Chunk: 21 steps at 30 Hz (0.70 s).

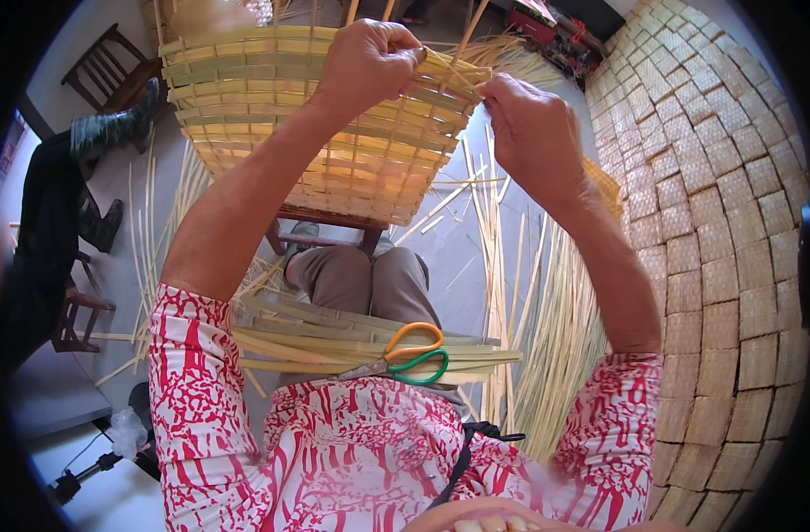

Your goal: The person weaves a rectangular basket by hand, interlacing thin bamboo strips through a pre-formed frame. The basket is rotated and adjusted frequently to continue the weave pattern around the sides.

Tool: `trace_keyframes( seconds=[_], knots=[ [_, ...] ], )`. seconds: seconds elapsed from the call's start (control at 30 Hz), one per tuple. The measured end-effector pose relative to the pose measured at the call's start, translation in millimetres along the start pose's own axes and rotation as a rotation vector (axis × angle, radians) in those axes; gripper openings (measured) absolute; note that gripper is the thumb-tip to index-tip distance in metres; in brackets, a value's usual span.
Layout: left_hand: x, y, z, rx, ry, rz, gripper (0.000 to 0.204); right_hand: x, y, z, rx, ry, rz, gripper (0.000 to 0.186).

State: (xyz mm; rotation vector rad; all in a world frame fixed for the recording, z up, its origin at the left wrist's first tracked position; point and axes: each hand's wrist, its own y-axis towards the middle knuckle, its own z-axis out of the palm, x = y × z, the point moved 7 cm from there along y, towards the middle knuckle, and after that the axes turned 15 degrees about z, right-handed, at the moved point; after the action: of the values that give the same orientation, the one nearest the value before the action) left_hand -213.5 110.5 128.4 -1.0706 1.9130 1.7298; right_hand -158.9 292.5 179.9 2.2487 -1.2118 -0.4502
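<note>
A half-woven bamboo basket (334,133) stands upright in front of me, with several bare stakes sticking up past its top edge. At that rim my left hand (369,64) pinches a thin bamboo strip near the right corner. My right hand (529,124) is closed at the same corner, its fingertips gripping the end of the strip. On my lap lie loose bamboo strips (298,341), and a pair of scissors (415,353) with one orange and one green handle loop rests on them, its blades partly hidden.
Long bamboo strips (547,337) lie in a thick bundle on the floor to my right. Beyond them rises a wall of stacked woven pieces (715,213). At left sits another person in dark trousers (46,222) and boots, near a wooden chair (112,71) and a low stool (81,315).
</note>
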Motion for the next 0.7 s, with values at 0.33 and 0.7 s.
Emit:
trace_keyframes(
  seconds=[0.33,0.7],
  knots=[
    [19.2,2.2,20.6,-0.089,0.442,0.447,0.017,-112.6,-56.4,129.8,0.206,1.142,0.528,0.023],
    [-16.8,-4.6,8.0,-0.038,0.433,0.17,0.009,-94.9,-51.2,124.8,0.198,1.139,0.538,0.019]
  ],
)
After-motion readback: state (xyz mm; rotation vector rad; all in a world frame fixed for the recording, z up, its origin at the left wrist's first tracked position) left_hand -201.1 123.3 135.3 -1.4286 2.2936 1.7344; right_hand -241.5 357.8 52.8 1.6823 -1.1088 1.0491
